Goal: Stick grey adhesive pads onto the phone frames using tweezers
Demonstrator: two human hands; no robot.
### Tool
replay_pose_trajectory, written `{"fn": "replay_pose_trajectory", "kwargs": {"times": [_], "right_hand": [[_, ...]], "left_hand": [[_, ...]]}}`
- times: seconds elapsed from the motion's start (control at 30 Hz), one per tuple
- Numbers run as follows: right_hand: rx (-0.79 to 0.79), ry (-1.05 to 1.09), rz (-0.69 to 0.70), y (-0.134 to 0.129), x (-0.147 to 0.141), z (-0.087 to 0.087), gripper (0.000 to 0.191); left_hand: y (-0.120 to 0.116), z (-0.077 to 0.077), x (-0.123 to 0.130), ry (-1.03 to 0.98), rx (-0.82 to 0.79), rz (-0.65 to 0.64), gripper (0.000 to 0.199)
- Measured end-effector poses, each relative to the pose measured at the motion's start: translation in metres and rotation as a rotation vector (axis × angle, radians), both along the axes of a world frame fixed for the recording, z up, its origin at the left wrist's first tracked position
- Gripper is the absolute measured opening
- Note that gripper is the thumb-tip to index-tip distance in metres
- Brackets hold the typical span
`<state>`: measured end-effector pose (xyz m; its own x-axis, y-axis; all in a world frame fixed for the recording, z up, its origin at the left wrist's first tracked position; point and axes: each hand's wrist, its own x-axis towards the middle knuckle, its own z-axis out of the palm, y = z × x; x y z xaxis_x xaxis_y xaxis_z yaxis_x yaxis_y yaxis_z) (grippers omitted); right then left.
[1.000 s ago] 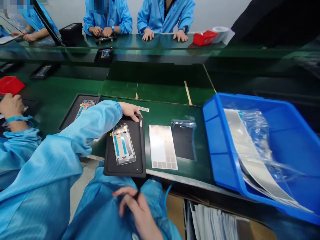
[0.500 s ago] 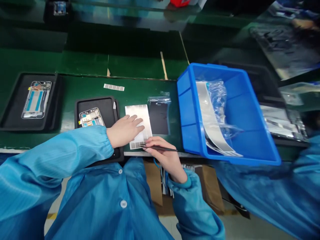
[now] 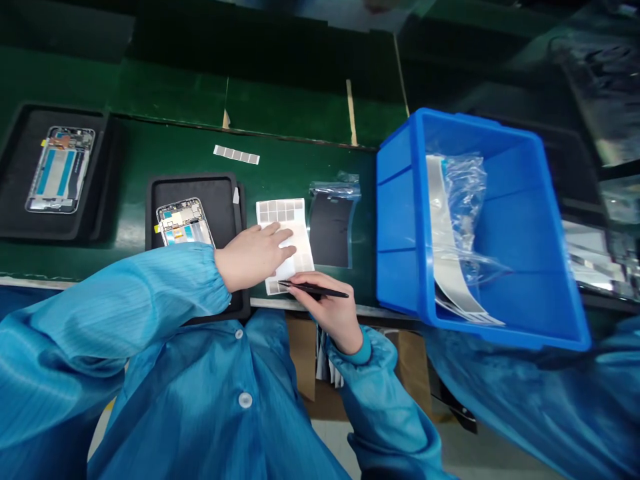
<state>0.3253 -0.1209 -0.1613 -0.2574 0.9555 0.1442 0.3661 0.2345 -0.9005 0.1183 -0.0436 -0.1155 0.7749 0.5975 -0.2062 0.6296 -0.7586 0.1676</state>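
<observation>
A pale sheet of square grey stickers (image 3: 280, 211) lies on the green bench, partly under my hands. My left hand (image 3: 257, 255) rests flat on its middle, fingers spread. Black tweezers (image 3: 320, 289) are pinched in my right hand (image 3: 335, 310), their tips touching or just over the row of squares at the sheet's near end. Whether the tips grip a sticker I cannot tell. Left of the sheet, an opened phone (image 3: 184, 223) sits in a black tray (image 3: 220, 207), its lower part covered by my left sleeve.
A blue bin (image 3: 400, 213) on the right holds curved sheets (image 3: 443, 233) and clear plastic. Beside the sticker sheet lies a dark sheet in a clear bag (image 3: 330, 230). A loose sticker strip (image 3: 237, 155) is farther back. Another opened phone (image 3: 61, 170) lies in a left tray. Someone's blue sleeve shows at right.
The camera view has shifted, so the bench items appear moved. My left hand stays on the sheet, whose far squares now show more clearly. The tweezers remain at its near end.
</observation>
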Motion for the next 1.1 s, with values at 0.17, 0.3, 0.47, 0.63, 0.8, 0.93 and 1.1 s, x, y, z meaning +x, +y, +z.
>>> {"fn": "replay_pose_trajectory", "kwargs": {"times": [0.17,0.3,0.47,0.63,0.8,0.93,1.1], "right_hand": [[-0.020,0.029,-0.010,-0.0004,-0.0022,0.0017,0.010],[-0.038,0.038,-0.015,0.0003,-0.0025,0.0041,0.009],[-0.039,0.040,-0.026,0.0006,-0.0033,0.0046,0.010],[-0.039,0.040,-0.018,0.0008,-0.0033,0.0033,0.008],[-0.026,0.036,-0.028,0.0011,-0.0028,0.0031,0.007],[-0.024,0.030,-0.029,0.0015,-0.0042,0.0042,0.006],[-0.057,0.044,-0.051,0.0017,-0.0038,0.0038,0.005]], "left_hand": [[0.0008,0.0008,-0.0001,0.005,-0.010,0.001,0.052],[0.0002,0.0028,0.0006,0.009,-0.031,0.002,0.051],[0.0000,0.0028,0.0003,0.009,-0.029,0.007,0.048],[0.0000,0.0021,0.0002,0.003,-0.028,0.008,0.046],[-0.0004,0.0024,0.0007,-0.001,-0.032,0.007,0.044],[0.0004,0.0001,-0.0003,-0.019,-0.023,0.003,0.044],[0.0010,-0.0014,-0.0017,-0.028,-0.022,-0.002,0.046]]}}
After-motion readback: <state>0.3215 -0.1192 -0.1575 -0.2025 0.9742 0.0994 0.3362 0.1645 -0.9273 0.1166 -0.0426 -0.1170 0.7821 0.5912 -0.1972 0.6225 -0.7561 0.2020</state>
